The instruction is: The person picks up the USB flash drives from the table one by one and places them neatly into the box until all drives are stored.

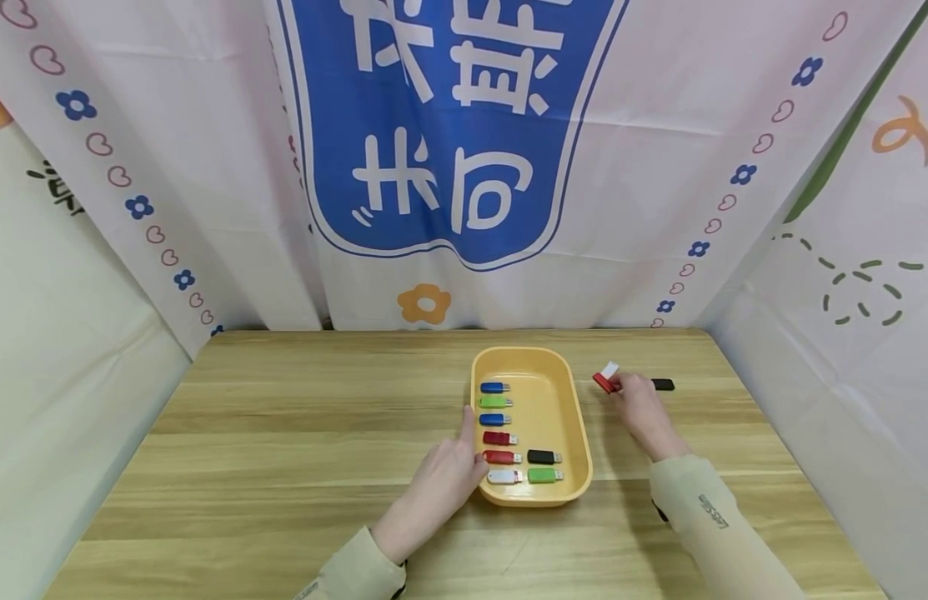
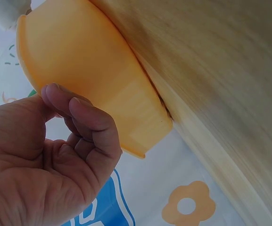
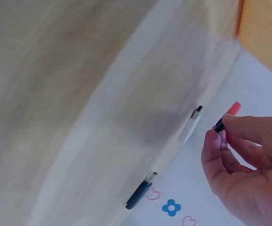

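Note:
A yellow tray (image 1: 534, 502) stands on the table with several USB flash drives inside. Down its left side run a blue drive (image 1: 494, 387), a green one, another blue, two red ones and a white one (image 1: 503, 477); a black drive (image 1: 543, 457) and a green drive (image 1: 544, 475) lie to their right. My left hand (image 1: 443, 471) grips the tray's left rim between thumb and fingers. Right of the tray, my right hand (image 1: 644, 414) pinches a red flash drive (image 3: 234, 109) by its dark end, above the table. A white drive (image 3: 189, 126) lies on the table close by.
A black flash drive (image 1: 663, 384) lies on the table right of my right hand. The wooden table (image 1: 306, 433) meets hanging printed curtains (image 1: 231, 125) at its back and along both sides.

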`<move>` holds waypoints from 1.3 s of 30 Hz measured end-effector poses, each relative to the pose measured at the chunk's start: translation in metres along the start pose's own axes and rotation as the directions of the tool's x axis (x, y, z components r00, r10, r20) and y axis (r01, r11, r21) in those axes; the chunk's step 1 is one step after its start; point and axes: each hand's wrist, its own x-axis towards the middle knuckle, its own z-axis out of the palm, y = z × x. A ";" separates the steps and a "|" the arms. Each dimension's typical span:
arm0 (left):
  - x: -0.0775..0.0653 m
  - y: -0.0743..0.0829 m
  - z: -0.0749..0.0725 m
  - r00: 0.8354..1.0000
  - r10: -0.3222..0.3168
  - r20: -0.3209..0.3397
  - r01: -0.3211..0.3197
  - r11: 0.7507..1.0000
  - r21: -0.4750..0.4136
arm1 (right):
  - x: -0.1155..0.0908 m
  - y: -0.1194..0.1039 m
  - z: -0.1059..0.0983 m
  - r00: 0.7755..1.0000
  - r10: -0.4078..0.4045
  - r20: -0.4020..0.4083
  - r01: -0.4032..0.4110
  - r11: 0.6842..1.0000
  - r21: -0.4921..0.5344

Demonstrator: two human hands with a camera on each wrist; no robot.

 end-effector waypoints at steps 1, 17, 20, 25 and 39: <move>0.000 0.000 0.000 1.000 -0.001 0.002 0.001 1.000 -0.001 | 0.000 -0.002 -0.001 1.000 -0.007 -0.001 0.007 1.000 0.003; -0.001 0.000 0.000 1.000 0.011 -0.008 -0.011 1.000 0.004 | -0.010 -0.030 -0.012 0.984 -0.160 -0.084 0.160 0.987 0.000; -0.001 0.000 0.000 1.000 0.005 -0.003 -0.005 1.000 0.002 | -0.012 -0.034 -0.014 0.977 -0.187 -0.103 0.189 0.982 0.011; -0.001 0.000 0.000 1.000 0.009 -0.006 -0.009 1.000 0.007 | -0.015 -0.040 -0.016 0.970 -0.215 -0.110 0.220 0.975 0.035; -0.002 -0.002 0.001 0.997 0.057 -0.047 -0.056 0.998 0.039 | -0.020 -0.054 -0.018 0.957 -0.285 -0.054 0.287 0.957 0.035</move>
